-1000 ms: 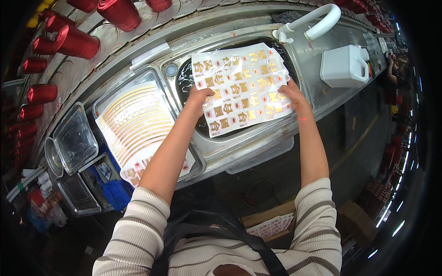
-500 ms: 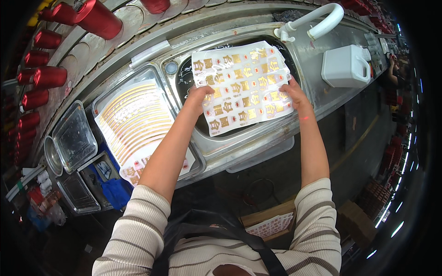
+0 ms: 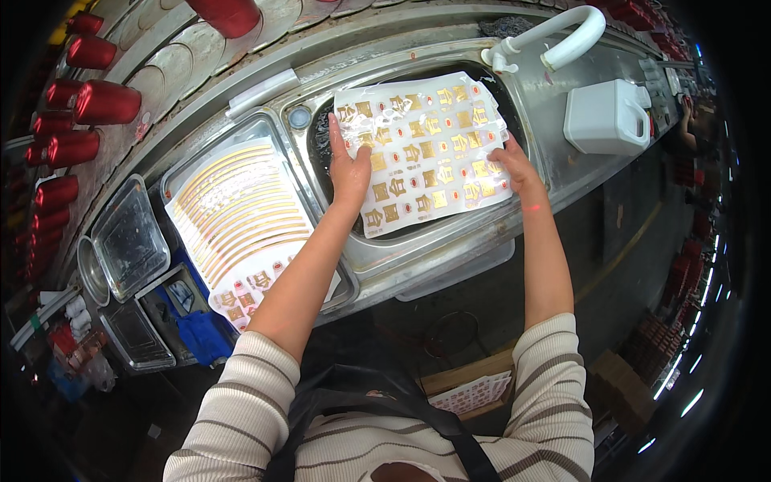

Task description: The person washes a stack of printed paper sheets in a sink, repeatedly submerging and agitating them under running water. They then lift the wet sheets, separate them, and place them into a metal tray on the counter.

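Observation:
A stack of white printed sheets (image 3: pixel 430 173) with gold and small red designs lies over the dark basin of a steel sink (image 3: pixel 377 245). My left hand (image 3: pixel 350 173) is at its left edge, thumb on top and fingers stretched up along the side. My right hand (image 3: pixel 518 166) pinches the right edge, thumb above, the other fingers partly hidden beneath. Several sheet corners show fanned at the upper right. Left of the sink, a metal tray (image 3: pixel 171 178) carries more sheets with curved gold stripes (image 3: pixel 241 205), a gold-and-red patterned one showing below them.
A white faucet (image 3: pixel 562 40) arches behind the sink, with a white plastic jug (image 3: pixel 606 116) to its right. Red cups (image 3: pixel 108 102) stand on a line of round plates (image 3: pixel 165 64) at upper left. Empty metal trays (image 3: pixel 132 241) and a blue cloth (image 3: pixel 201 333) are at left.
My left hand has slid up along the sheets' left edge, and its fingers have straightened. The right hand and stack stay nearly still. The red cups on the line have shifted toward the lower left.

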Demonstrator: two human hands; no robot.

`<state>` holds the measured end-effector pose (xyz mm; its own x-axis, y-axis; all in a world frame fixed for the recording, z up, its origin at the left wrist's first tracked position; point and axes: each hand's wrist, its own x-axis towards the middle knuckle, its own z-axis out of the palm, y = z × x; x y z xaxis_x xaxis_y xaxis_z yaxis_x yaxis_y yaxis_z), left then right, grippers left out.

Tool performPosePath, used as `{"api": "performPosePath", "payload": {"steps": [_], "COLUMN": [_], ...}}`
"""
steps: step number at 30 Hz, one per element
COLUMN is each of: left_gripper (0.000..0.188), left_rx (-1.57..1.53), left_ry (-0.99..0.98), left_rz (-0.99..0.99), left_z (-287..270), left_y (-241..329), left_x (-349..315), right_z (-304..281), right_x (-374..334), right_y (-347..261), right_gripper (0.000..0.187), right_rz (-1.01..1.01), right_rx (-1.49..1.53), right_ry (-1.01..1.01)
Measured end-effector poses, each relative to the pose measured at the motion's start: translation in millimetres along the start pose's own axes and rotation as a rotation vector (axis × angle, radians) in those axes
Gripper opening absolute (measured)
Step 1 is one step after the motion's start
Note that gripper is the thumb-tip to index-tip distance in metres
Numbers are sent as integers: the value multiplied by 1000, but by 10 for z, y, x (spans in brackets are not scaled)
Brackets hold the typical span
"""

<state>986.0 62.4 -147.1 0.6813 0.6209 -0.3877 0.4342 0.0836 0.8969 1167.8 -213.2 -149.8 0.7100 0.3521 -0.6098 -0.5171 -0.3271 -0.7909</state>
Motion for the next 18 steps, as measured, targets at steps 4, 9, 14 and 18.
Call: {"api": "performPosePath", "payload": {"steps": [4,9,14,18], "left_gripper": [86,84,85,84], "left_rx": [80,103,160,133], "left_ry": [73,-22,-37,-14], "left_rz": [192,67,97,164], "left_z": [37,-4,-20,-14], "left_y": [-193,16,13,-49], "left_x": [80,-44,-59,-34], "right_z": [38,-12,-12,6], "right_x": [-5,23,17,11], "right_y": [-39,12,7,-7], "right_gripper": [71,72,72,72], "right_rz": [4,13,5,2], "right_rx": [-6,-7,-19,-6], "right_ry": [7,9,10,6]}}
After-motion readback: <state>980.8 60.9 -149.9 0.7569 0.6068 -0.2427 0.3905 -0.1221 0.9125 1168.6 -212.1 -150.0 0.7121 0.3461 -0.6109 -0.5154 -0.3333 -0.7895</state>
